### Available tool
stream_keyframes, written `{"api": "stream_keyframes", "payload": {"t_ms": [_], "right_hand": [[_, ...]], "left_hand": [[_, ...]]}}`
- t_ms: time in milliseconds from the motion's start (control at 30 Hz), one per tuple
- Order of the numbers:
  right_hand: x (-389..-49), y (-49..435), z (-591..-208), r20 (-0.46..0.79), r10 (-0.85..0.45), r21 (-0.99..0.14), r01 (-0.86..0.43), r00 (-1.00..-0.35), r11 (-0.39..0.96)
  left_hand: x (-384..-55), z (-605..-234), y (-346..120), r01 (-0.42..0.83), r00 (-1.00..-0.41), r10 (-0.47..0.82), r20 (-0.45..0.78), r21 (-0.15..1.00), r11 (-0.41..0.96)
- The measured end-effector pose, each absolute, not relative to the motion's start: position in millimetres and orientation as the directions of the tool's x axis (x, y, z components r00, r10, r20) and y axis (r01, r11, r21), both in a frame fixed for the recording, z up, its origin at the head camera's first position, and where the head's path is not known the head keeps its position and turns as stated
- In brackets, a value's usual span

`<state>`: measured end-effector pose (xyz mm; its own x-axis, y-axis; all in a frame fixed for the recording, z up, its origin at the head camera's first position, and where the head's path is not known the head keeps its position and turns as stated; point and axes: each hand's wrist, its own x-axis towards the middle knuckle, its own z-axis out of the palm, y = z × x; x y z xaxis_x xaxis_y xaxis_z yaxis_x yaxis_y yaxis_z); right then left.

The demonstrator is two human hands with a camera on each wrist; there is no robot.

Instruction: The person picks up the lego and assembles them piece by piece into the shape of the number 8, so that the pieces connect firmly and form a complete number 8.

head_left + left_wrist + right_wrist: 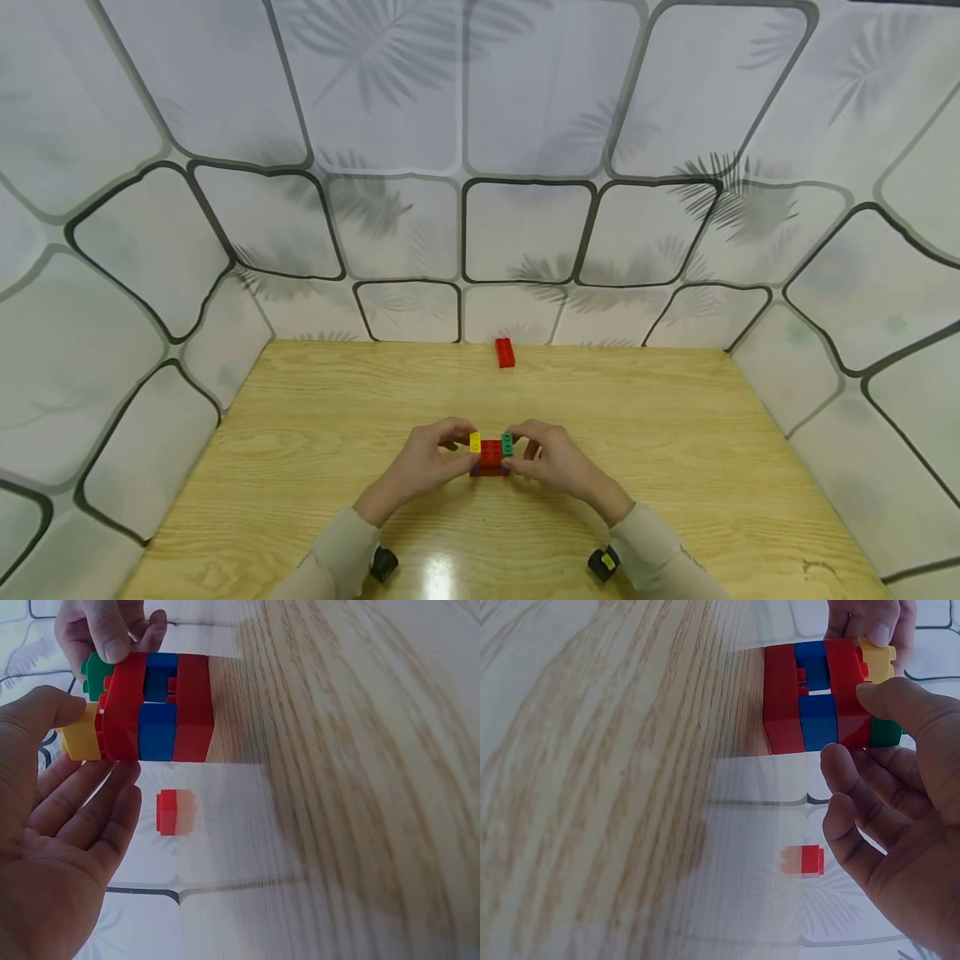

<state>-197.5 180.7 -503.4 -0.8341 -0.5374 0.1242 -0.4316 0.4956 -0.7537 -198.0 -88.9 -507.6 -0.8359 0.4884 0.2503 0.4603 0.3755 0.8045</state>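
A stack of toy building bricks stands on the table between both hands. It has a red bottom brick [193, 709], blue bricks [157, 733] with a gap between them, and a red upper brick [491, 454]. On its left end sits a yellow brick [475, 442], pinched between thumb and fingers of my left hand [426, 455]. My right hand [557, 460] pinches the green brick [507, 445] on the right end, its thumb also close against the red upper brick. Whether both small bricks are fully pressed down, I cannot tell.
A loose red brick [505, 352] lies at the back of the wooden table [337, 400], close to the patterned wall covering [525, 233]. Similar covering rises on the left and right sides. Black wrist devices [384, 564] sit below both sleeves.
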Motion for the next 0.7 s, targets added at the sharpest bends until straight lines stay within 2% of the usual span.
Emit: {"api": "stream_keyframes", "payload": {"t_ms": [700], "right_hand": [[-199.4, 182.3, -501.9, 0.123, -0.556, -0.74, -0.449, -0.822, 0.501]], "left_hand": [[-199.0, -503.7, -91.8, 0.465, -0.831, 0.501, 0.241, 0.795, 0.389]]}}
